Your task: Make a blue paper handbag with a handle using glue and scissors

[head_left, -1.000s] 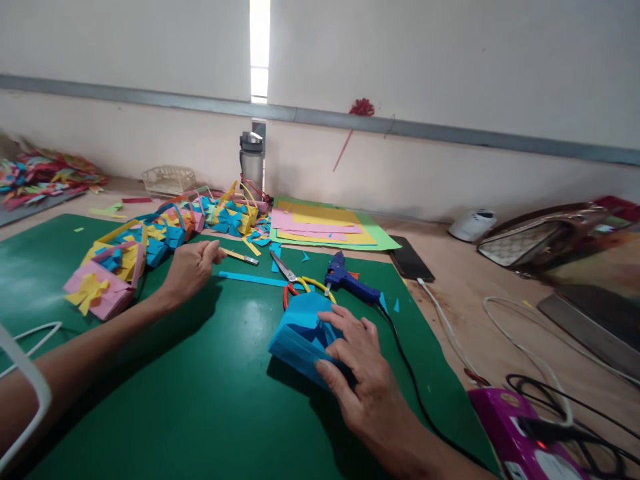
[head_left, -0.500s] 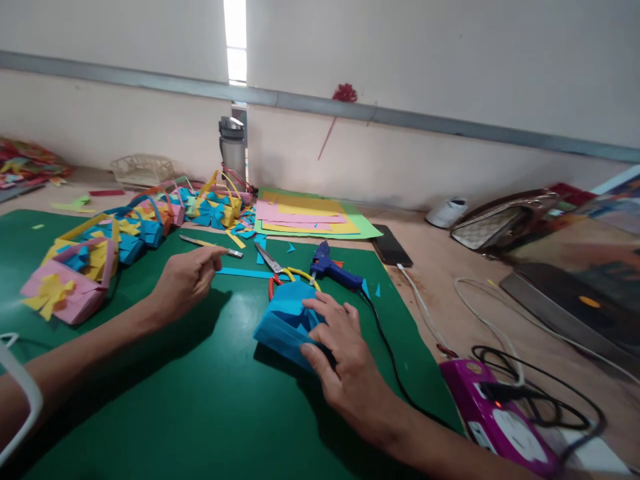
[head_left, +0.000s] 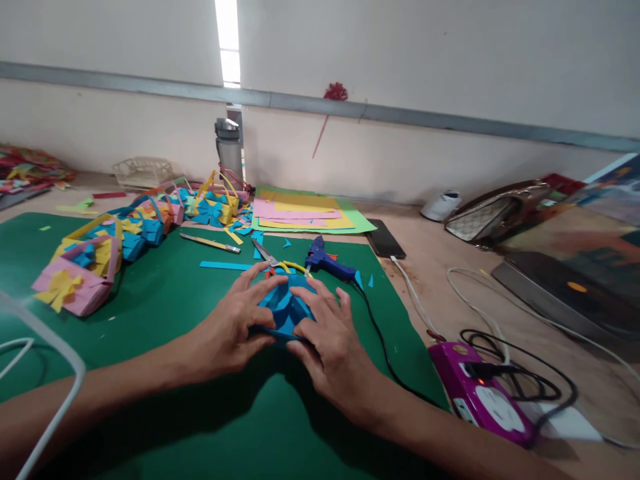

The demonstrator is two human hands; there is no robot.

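A paper-craft workshop is showing here: a green cutting mat [head_left: 150, 313] covering the counter, coloured paper sheets [head_left: 305, 215], finished paper baskets [head_left: 100, 253], glue gun [head_left: 327, 261], scissors [head_left: 273, 260].

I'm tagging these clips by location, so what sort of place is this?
Probably a paper-craft work table. A green cutting mat carries a row of finished paper baskets, a stack of coloured paper sheets, scissors and a glue gun.
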